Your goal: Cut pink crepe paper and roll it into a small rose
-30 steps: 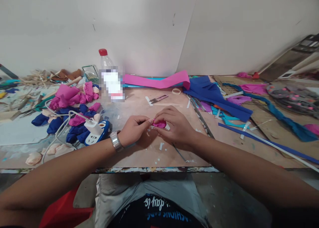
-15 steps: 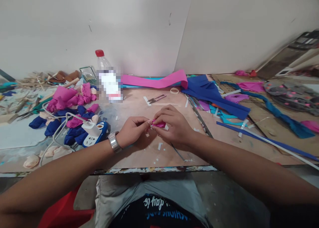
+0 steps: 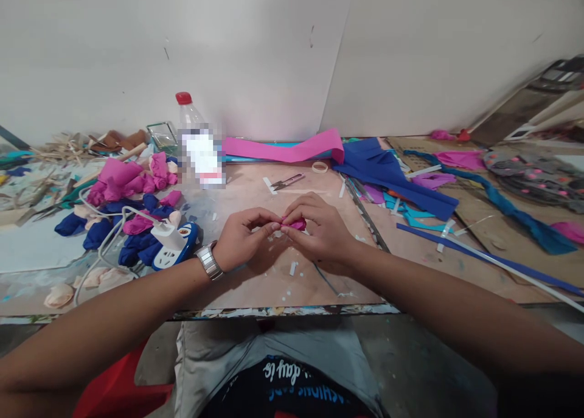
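Note:
Both my hands meet over the middle of the worn wooden table (image 3: 255, 284). My right hand (image 3: 319, 230) is curled around a small magenta fabric piece (image 3: 295, 223), its fingers pinching it. My left hand (image 3: 244, 238), with a metal watch on its wrist, pinches the left end of the same piece with fingertips together. Most of the magenta piece is hidden under my fingers. Small white scraps lie on the table just below the hands.
A heap of pink and blue fabric pieces (image 3: 132, 193) and a blue-white power strip (image 3: 176, 247) lie at the left. A red-capped plastic bottle (image 3: 196, 141), small snips (image 3: 287, 181), a tape ring (image 3: 322, 167), pink foam sheet (image 3: 292, 149) and blue foam sheets (image 3: 396, 181) sit behind.
My left hand's fingers have closed in tighter on the magenta piece, and both hands have lifted it slightly. The view shifted a little.

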`<act>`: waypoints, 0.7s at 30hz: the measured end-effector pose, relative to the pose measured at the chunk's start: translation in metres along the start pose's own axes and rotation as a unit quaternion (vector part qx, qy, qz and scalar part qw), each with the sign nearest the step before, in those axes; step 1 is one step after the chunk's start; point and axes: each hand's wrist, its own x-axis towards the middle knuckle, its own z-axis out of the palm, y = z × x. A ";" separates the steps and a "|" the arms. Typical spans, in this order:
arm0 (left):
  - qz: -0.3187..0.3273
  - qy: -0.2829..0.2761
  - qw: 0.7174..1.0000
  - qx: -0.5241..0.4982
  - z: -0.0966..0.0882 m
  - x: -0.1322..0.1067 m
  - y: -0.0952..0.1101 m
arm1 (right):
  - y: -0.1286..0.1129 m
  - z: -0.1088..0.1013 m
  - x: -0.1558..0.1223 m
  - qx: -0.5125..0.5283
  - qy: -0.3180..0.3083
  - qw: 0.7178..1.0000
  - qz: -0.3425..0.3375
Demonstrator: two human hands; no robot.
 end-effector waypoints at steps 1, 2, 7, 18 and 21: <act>0.003 0.001 1.000 0.004 0.000 0.000 0.000 | -0.001 0.000 0.000 0.005 -0.001 1.000 0.006; 0.005 -0.001 1.000 0.004 0.000 0.000 0.001 | -0.002 0.000 0.000 0.008 -0.001 1.000 0.012; 0.021 -0.011 0.999 -0.021 0.002 -0.001 0.001 | -0.005 -0.001 -0.002 0.010 0.004 0.999 0.046; 0.054 0.028 0.996 0.070 0.000 -0.002 0.005 | -0.006 0.002 -0.006 0.006 0.007 0.997 0.077; 0.059 0.034 0.995 0.072 0.000 -0.002 0.006 | -0.008 0.001 -0.003 -0.002 -0.012 0.997 0.079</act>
